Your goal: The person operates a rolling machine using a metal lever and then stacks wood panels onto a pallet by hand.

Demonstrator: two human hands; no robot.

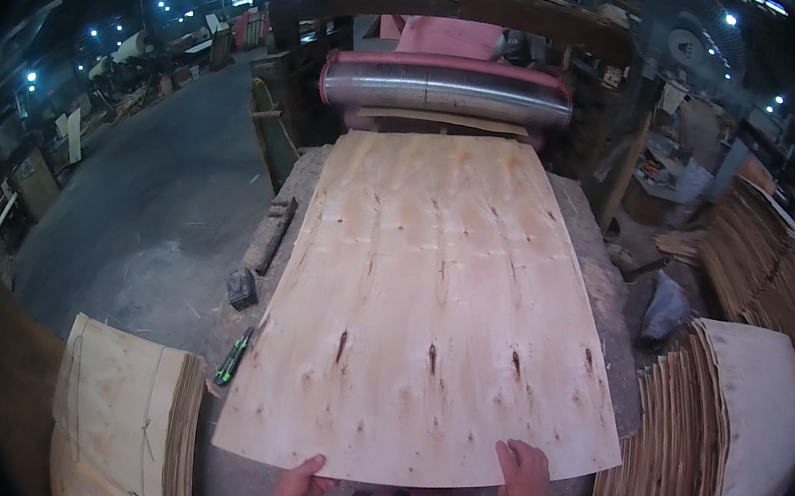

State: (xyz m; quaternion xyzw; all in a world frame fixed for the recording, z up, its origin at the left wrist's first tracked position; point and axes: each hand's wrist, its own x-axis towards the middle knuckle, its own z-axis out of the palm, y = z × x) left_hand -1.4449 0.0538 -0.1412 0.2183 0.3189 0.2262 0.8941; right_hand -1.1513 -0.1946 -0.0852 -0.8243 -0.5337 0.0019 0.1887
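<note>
A large pale wood veneer sheet (433, 281) with dark knots lies flat in front of me, its far end close to the machine's rollers. My left hand (300, 486) is closed on the sheet's near edge, thumb on top and the fingers partly hidden below. Over the same edge, farther right, my right hand (525, 479) rests with thumb and fingers apart on the upper face, not wrapped round it. Beyond the sheet is a shiny metal roller (448, 92) with pink-stained ends; a strip of another sheet (445, 120) shows beneath it.
A green box cutter (233, 357) and a dark block (241, 288) lie left of the sheet. Tied veneer (115, 402) is stacked at near left, more veneer (662, 450) at near right. A large fan (685, 46) stands at far right.
</note>
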